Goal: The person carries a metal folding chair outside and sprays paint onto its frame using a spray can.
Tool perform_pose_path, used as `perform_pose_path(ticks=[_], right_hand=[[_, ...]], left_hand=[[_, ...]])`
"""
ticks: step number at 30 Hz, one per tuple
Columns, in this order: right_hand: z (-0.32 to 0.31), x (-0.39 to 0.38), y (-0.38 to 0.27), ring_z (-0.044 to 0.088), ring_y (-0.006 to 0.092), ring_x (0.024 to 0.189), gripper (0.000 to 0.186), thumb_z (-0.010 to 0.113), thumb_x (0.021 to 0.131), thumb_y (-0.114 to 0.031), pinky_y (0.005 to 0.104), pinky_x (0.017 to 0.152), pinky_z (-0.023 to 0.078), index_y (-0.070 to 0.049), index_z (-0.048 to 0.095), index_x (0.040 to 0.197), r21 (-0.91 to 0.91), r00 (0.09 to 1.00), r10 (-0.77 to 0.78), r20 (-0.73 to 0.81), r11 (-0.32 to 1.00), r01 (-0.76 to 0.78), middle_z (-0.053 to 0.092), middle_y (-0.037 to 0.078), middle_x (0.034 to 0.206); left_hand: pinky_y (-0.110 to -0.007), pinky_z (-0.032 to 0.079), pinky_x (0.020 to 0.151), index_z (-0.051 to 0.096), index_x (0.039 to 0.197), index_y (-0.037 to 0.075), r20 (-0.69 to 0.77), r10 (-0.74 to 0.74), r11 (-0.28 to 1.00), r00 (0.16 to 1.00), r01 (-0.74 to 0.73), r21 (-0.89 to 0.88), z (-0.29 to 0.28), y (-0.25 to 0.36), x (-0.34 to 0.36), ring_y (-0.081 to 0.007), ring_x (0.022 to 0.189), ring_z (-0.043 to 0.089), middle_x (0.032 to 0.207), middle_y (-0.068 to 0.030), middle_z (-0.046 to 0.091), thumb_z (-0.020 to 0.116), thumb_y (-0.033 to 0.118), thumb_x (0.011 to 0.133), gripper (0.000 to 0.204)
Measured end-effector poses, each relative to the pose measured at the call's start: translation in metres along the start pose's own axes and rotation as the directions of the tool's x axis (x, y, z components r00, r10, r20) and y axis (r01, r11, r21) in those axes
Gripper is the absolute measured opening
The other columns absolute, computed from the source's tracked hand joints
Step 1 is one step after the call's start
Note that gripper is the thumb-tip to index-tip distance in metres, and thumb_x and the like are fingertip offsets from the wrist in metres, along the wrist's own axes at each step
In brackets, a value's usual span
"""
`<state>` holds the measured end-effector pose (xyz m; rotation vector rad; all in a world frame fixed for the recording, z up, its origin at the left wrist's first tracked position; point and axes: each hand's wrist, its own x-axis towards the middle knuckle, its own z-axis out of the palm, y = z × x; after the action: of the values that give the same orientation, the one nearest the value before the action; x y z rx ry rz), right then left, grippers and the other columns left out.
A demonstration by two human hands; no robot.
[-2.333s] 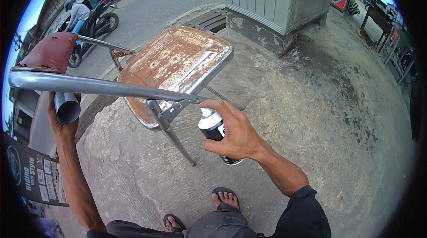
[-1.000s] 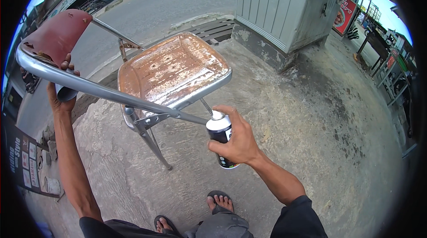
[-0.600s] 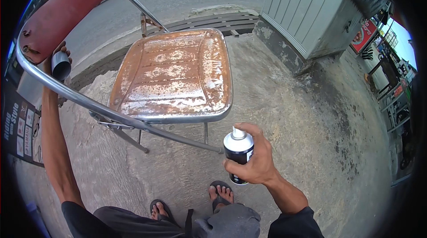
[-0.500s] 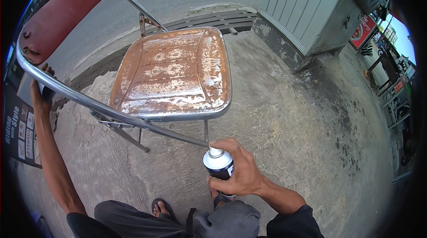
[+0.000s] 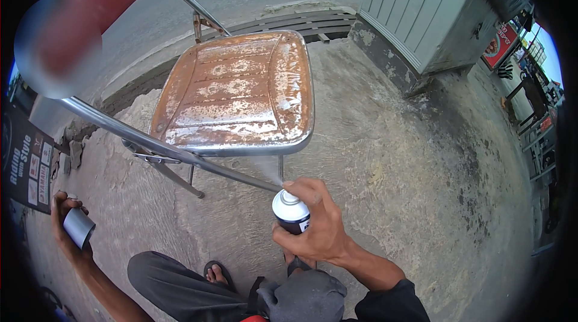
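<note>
spray can [image 5: 290, 209] before chair [image 5: 235, 96], cap [image 5: 78, 227] at left, cabinet [image 5: 412, 15] behind to the right

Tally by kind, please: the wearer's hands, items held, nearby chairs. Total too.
Hands: 2 (left hand, right hand)
Spray cans: 1 (white top, in the right hand)
Caps: 1 (gray cap, in the left hand)
Chairs: 1 (chair with a rusty seat)
Total: 5
</note>
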<state>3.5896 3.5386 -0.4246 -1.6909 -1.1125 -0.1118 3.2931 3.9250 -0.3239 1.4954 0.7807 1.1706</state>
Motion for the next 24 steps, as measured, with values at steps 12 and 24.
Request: perform_pose_path(ticks=[12, 24], right_hand=[[-0.052, -0.017, 0.022, 0.068, 0.0241, 0.085, 0.077, 0.078, 0.074, -0.002, 0.0344, 0.076, 0.058, -0.004, 0.042, 0.143, -0.083, 0.754, 0.331, -0.567, 0.888, -0.452, 0.060, 0.016, 0.110], [0.012, 0.000, -0.016, 0.068, 0.0321, 0.100, 0.083, 0.086, 0.069, -0.010, 0.0428, 0.080, 0.058, -0.007, 0.046, 0.142, 0.037, 0.993, -0.106, -0.041, 0.993, 0.108, 0.058, 0.024, 0.118]], left_hand=[[-0.031, 0.055, 0.068, 0.063, 0.115, 0.003, 0.065, -0.132, 0.985, 0.989, 0.138, -0.101, 0.061, -0.023, -0.080, -0.0167, 0.078, 0.066, 0.078, -0.0056, 0.067, 0.057, 0.033, 0.105, 0.032], [-0.040, 0.064, 0.071, 0.060, 0.126, 0.002, 0.480, -0.582, 0.517, 0.656, 0.755, -0.404, 0.238, -0.229, -0.091, -0.0270, 0.090, 0.072, 0.109, -0.0126, 0.069, 0.061, 0.026, 0.103, 0.033]])
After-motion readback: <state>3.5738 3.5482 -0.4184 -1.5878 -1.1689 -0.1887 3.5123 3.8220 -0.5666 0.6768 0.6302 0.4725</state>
